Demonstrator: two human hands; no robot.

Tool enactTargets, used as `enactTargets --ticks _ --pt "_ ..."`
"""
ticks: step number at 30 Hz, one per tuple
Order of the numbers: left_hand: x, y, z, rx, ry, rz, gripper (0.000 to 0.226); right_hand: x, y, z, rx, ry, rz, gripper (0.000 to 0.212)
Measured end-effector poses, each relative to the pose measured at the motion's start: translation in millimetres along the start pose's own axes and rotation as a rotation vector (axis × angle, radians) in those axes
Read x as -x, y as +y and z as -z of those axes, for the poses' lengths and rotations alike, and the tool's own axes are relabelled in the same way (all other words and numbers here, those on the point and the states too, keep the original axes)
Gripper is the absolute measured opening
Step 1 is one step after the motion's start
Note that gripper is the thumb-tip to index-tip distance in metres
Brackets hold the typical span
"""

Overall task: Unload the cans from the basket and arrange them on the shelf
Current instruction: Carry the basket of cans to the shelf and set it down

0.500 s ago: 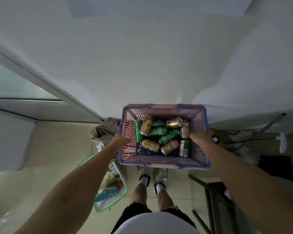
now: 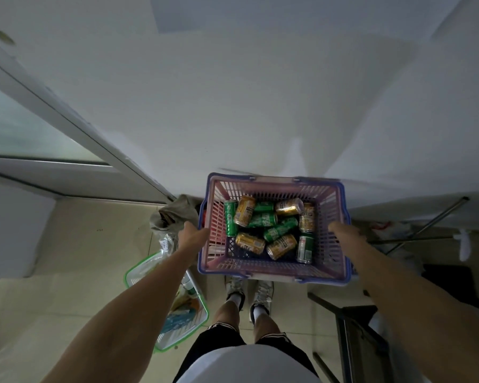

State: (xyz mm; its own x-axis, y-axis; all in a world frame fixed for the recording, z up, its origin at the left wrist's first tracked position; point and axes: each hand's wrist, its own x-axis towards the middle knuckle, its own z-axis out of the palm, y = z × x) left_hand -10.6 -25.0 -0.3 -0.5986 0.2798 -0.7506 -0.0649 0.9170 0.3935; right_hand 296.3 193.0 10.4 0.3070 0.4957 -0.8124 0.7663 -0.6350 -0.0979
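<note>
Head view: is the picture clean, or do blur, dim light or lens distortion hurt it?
Head view: dim, bluish light; wide-angle bending toward the edges; motion smear along the basket far rim; cans inside stay readable by colour, and both hands, left and right, look soft.

Print on the cans (image 2: 270,226) too blurred to read, small white tag (image 2: 165,243) illegible

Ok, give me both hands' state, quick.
Left hand: closed on the basket, left wall.
Right hand: closed on the basket's right wall.
</note>
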Motion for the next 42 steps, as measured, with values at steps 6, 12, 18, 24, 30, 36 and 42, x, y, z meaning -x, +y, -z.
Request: enactTargets --ticks 6,12,18,24,30,36,42 --pt "10.0 14.2 -1.9 0.054 -0.087 -0.06 0.019 15.6 16.2 3.3 0.086 0.124 0.038 0.073" --pt "42.8 32.7 -29.7 0.413 -0.021 -0.026 0.023 50.1 15.9 -5.2 0.056 0.425 0.219 0.054" --pt "76.3 55.5 -64.5 0.467 -0.255 -0.078 0.028 81.0 13.1 -39.1 -0.292 0.283 0.504 0.041" --pt "106.3 84.7 -106.2 0.484 -0.466 -0.095 0.038 98.9 1.9 -56.6 -0.511 -0.317 0.349 0.053" --pt "103.7 97.4 -116.3 0.543 -0.493 0.024 0.048 100.2 2.7 -80.0 -0.61 -0.411 0.261 0.051" --pt "85.2 103.4 -120.3 0.585 -0.627 -0.003 0.043 96.2 0.3 -95.8 -0.739 -0.452 0.263 0.04" --pt "87.3 107.5 -111.6 0.531 -0.743 0.09 0.048 100.8 -2.5 -95.7 -0.673 -0.363 0.177 0.027"
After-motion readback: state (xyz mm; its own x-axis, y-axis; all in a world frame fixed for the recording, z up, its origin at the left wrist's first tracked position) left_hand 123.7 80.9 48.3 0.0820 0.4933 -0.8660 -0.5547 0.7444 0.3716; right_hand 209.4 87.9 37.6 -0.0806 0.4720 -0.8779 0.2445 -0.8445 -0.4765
